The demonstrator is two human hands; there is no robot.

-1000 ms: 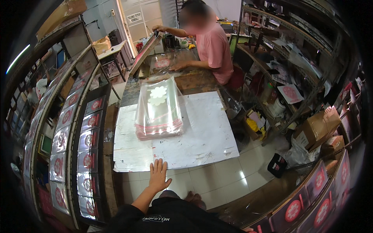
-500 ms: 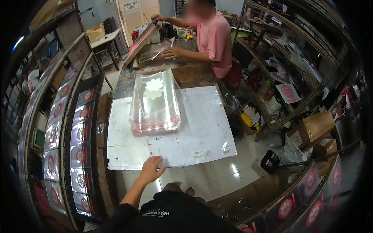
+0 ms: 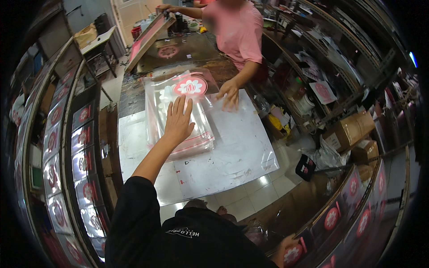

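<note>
My left hand [image 3: 179,123] reaches over a stack of clear plastic bags [image 3: 196,134] on the table, fingers stretched out. Its fingertips are beside a printed clear plastic bag [image 3: 191,86] with a pink circle and white flower, lying on top of the stack. Whether they touch it I cannot tell. At the lower right, my right hand [image 3: 287,244] is against a rack beside a plastic bag with a pink flower print [image 3: 293,255]. Its fingers are too small and partly hidden to show a grip. A co-worker's open hand [image 3: 229,94] hovers right of the stack.
White sheets [image 3: 237,156] cover the table's near part. Across it, the co-worker in pink [image 3: 237,33] holds up a framed screen [image 3: 149,40]. Racks of printed bags [image 3: 89,192] stand at left and lower right [image 3: 330,217]; cartons [image 3: 351,131] and shelves stand at right.
My left hand has moved from the table's near edge forward over the stack. The co-worker's hand has come toward me, and a printed bag now lies on top. My right hand shows more.
</note>
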